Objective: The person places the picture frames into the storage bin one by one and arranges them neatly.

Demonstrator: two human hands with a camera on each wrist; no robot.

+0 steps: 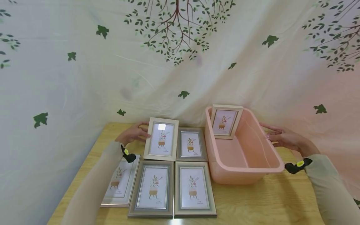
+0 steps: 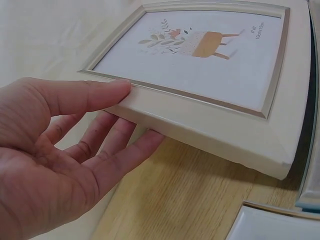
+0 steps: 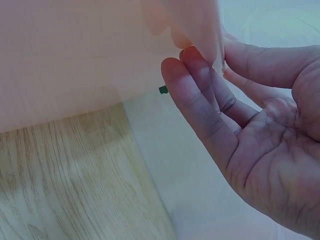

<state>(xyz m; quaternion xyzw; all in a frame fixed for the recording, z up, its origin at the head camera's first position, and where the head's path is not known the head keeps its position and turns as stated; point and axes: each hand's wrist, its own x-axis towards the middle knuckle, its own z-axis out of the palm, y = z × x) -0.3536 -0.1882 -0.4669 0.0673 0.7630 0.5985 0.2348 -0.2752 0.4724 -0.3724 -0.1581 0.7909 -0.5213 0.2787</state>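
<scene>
My left hand [image 1: 137, 132] grips the left edge of a cream picture frame [image 1: 148, 139]. In the left wrist view the thumb lies on its face and the fingers are underneath; that edge is raised off the table. At the right, my right hand [image 1: 287, 137] pinches the rim of a pink plastic tub [image 1: 247, 169], as the right wrist view shows with the thumb on one side and fingers on the other. Another cream frame [image 1: 225, 122] leans upright inside the tub at its far end. Each frame shows a potted plant print.
Several silver-grey frames lie flat on the wooden table [image 1: 239, 203]: one behind [image 1: 192, 144], two in front [image 1: 154, 189] [image 1: 194, 189], and a pale silver one [image 1: 121, 181] partly under my left forearm. A leaf-patterned cloth [image 1: 157, 78] hangs behind the table.
</scene>
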